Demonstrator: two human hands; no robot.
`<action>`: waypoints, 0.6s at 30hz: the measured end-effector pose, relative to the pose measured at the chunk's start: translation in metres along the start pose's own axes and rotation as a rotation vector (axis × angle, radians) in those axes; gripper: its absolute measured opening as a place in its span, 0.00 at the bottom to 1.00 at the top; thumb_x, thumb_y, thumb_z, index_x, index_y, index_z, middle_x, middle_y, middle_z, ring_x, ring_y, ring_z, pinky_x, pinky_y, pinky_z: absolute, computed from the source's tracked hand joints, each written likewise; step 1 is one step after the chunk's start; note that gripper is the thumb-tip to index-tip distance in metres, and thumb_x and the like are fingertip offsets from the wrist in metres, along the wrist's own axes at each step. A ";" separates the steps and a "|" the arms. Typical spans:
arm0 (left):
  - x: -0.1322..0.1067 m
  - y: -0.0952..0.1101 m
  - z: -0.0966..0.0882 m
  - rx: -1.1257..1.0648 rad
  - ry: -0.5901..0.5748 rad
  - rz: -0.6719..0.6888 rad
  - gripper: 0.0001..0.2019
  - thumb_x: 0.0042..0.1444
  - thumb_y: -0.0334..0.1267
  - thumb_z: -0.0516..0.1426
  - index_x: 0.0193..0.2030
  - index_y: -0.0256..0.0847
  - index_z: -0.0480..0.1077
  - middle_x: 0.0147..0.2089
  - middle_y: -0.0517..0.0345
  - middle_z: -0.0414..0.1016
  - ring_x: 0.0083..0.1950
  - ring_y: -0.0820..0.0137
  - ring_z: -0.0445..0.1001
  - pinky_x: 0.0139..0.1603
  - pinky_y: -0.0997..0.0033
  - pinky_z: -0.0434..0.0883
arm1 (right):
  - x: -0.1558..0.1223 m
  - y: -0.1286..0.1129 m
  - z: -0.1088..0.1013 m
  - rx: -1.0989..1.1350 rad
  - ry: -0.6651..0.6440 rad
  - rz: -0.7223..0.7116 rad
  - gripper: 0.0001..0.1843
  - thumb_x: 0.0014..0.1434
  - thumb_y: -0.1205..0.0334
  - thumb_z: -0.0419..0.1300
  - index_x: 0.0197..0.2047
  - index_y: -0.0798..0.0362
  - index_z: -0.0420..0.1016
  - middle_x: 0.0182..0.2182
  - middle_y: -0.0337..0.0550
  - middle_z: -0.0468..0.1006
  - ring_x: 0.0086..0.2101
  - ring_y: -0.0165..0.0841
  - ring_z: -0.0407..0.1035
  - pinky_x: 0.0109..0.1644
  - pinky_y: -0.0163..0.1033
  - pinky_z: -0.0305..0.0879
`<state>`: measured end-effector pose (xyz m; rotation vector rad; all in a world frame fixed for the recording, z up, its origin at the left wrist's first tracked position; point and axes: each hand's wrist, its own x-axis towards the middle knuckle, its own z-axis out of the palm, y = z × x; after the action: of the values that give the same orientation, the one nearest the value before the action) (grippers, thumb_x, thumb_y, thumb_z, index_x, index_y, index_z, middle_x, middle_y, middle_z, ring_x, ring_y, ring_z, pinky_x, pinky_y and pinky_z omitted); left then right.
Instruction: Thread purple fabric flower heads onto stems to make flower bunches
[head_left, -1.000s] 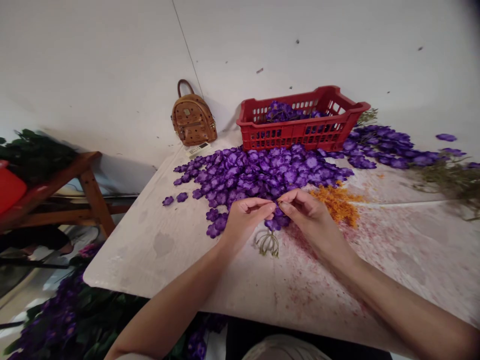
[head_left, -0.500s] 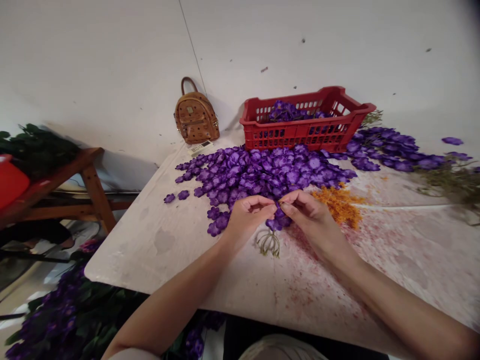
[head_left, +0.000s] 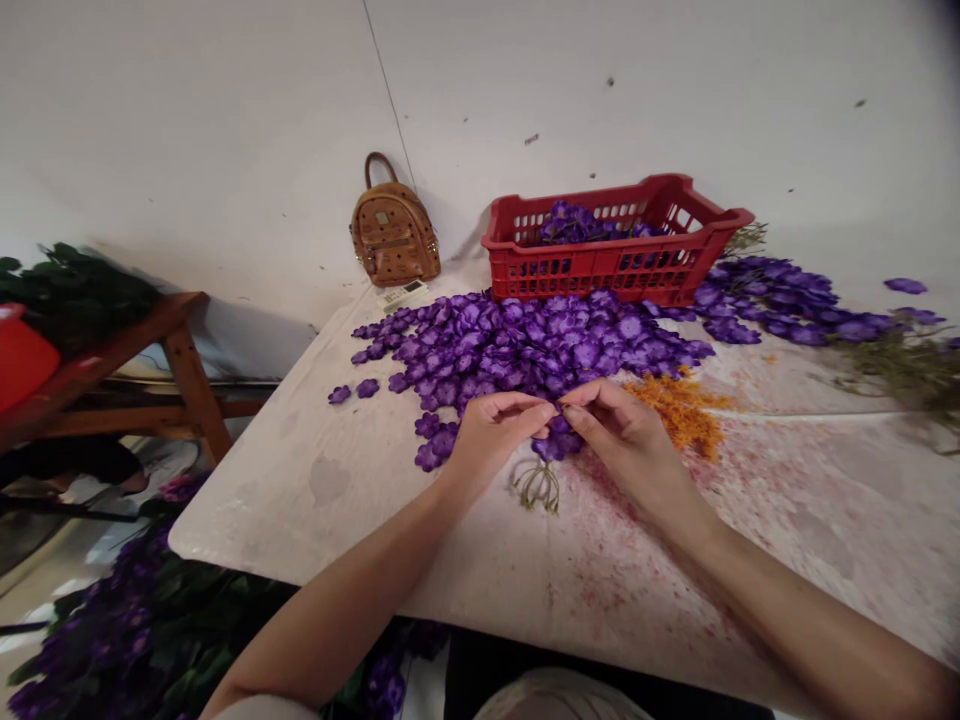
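My left hand [head_left: 499, 428] and my right hand [head_left: 616, 425] meet fingertip to fingertip above the table. Both are closed in a pinch. A bit of purple artificial flower [head_left: 557, 422] shows at the left fingertips. The right thumb and forefinger close on something tiny and yellowish, too small to name. Just below the hands lie purple flower heads [head_left: 553, 445] and a small bunch of thin green stems [head_left: 538, 487], bent over in loops. A large heap of purple flower heads [head_left: 517, 340] spreads behind the hands. Beside my right hand is a pile of orange stamens [head_left: 682, 405].
A red plastic crate [head_left: 592, 268] with purple flowers stands against the wall. Left of it are a brown backpack [head_left: 396, 235] and a calculator [head_left: 405, 295]. More green stems [head_left: 900, 365] lie at the right. The table's left edge [head_left: 225, 470] borders a wooden bench [head_left: 191, 370].
Both hands stay almost in place, with only a slight shift of the pinched fingers. The view has moved very little. Heap, stems and crate are unchanged.
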<state>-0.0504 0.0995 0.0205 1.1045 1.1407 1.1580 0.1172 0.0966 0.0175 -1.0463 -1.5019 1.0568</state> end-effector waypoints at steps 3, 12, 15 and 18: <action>0.000 0.001 0.000 0.004 0.000 0.001 0.08 0.49 0.41 0.67 0.31 0.39 0.81 0.27 0.56 0.80 0.30 0.70 0.77 0.37 0.69 0.75 | 0.001 -0.002 -0.001 0.005 -0.008 -0.007 0.09 0.64 0.52 0.63 0.35 0.47 0.75 0.30 0.41 0.77 0.32 0.35 0.68 0.36 0.42 0.64; -0.001 0.000 0.002 -0.013 -0.009 0.016 0.09 0.49 0.43 0.68 0.31 0.39 0.81 0.27 0.57 0.79 0.30 0.71 0.76 0.38 0.69 0.74 | 0.000 -0.003 -0.002 0.001 -0.030 -0.013 0.07 0.65 0.56 0.62 0.36 0.47 0.75 0.31 0.40 0.77 0.32 0.35 0.68 0.37 0.42 0.63; 0.000 -0.001 0.001 -0.021 -0.009 0.016 0.09 0.49 0.43 0.68 0.31 0.39 0.81 0.27 0.56 0.79 0.30 0.71 0.76 0.38 0.68 0.75 | 0.000 -0.004 -0.003 0.002 -0.030 -0.015 0.07 0.66 0.56 0.61 0.35 0.47 0.75 0.30 0.40 0.77 0.32 0.34 0.68 0.36 0.42 0.62; 0.001 -0.002 0.001 -0.048 -0.014 0.019 0.09 0.49 0.42 0.68 0.31 0.39 0.81 0.27 0.57 0.79 0.30 0.72 0.76 0.38 0.69 0.74 | 0.001 -0.003 -0.004 -0.003 -0.026 -0.020 0.07 0.65 0.57 0.61 0.35 0.47 0.76 0.30 0.39 0.76 0.31 0.33 0.68 0.36 0.41 0.62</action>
<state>-0.0489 0.0999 0.0188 1.0865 1.0884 1.1851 0.1204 0.0970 0.0215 -1.0216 -1.5316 1.0582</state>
